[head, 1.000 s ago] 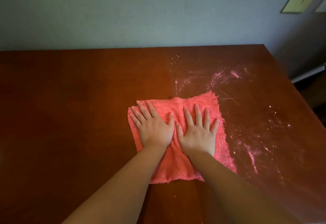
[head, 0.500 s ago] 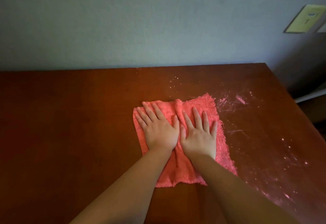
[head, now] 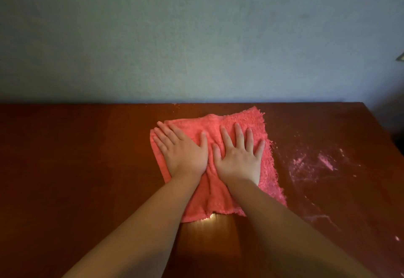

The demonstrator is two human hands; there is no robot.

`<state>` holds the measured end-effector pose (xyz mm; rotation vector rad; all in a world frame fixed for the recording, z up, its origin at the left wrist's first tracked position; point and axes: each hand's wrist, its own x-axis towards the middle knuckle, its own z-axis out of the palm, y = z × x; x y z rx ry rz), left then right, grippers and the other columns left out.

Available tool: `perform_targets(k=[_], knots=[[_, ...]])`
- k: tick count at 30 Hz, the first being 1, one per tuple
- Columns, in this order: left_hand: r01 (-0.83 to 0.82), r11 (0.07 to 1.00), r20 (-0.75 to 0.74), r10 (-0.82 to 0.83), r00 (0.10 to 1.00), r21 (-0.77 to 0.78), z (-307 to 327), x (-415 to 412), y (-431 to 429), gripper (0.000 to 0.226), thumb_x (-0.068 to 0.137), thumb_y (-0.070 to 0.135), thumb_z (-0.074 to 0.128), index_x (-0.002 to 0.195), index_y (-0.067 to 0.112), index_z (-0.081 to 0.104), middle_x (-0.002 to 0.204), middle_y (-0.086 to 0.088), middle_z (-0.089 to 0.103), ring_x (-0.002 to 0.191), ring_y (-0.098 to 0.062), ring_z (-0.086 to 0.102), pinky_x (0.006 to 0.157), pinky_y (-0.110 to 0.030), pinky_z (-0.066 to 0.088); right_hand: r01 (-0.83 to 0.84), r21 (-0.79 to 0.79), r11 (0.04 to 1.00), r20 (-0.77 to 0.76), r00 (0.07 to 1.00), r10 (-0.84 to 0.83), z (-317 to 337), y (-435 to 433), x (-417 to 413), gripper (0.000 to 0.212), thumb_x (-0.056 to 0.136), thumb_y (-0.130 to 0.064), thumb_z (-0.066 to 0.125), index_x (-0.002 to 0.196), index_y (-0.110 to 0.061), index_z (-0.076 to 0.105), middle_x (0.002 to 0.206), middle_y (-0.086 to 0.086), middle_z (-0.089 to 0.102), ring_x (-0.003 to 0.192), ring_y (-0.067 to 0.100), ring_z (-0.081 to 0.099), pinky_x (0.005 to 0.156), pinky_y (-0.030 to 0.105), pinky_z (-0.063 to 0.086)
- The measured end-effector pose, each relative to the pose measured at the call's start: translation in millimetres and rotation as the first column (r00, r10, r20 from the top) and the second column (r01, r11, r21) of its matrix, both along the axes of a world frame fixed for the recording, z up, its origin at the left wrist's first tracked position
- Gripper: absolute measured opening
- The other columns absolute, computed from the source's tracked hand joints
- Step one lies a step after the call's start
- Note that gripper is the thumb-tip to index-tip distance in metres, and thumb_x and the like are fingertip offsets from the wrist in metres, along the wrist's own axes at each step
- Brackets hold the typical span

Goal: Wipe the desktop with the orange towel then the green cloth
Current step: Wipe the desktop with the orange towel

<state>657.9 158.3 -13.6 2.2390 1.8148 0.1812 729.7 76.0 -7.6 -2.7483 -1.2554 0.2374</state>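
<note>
On the dark brown wooden desk [head: 76,168], the left hand [head: 183,153] lies flat, fingers straight, on the fluffy orange towel [head: 211,199] near the back edge. The right hand [head: 238,159] presses flat beside it. Rightward lie pale powder smears [head: 323,161]

The towel [head: 240,122] was fluffy, looped terry cloth with frayed edges; the tabletop [head: 76,168] was smooth, glossy wood, dusted with powder [head: 323,161].
</note>
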Motion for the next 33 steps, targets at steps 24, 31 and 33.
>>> perform_targets(k=[24,31,33], knots=[[-0.302,0.945,0.07,0.295,0.953,0.122,-2,71,91,0.061,0.096,0.032,0.033,0.138,-0.012,0.033,0.147,-0.026,0.033,0.142,-0.038,0.017,0.117,-0.04,0.006,-0.344,0.165,0.924,0.068,0.939,0.337,0,106,88,0.047,0.097,-0.047,0.031,0.131,-0.021,0.05,0.134,0.011,0.05,0.123,0.031,0.041,0.101,0.044,0.025],[-0.149,0.986,0.098,0.142,0.985,0.07,1,157,16,0.066,0.097,0.036,0.031,0.145,-0.008,0.016,0.154,-0.024,0.018,0.145,-0.034,0.007,0.118,-0.038,-0.001,-0.255,0.115,0.96,0.121,0.963,0.241,1,44,177,0.048,0.096,-0.05,0.031,0.131,-0.023,0.052,0.134,0.008,0.052,0.123,0.031,0.043,0.1,0.043,0.027],[-0.085,0.995,0.101,0.079,0.992,0.057,0,177,-4,0.069,0.098,0.039,0.029,0.146,-0.006,0.011,0.156,-0.023,0.01,0.145,-0.034,0.002,0.118,-0.038,-0.004,-0.221,0.12,0.968,0.134,0.97,0.205,1,25,193,0.047,0.097,-0.049,0.031,0.13,-0.023,0.052,0.135,0.007,0.052,0.123,0.031,0.042,0.104,0.043,0.024]])
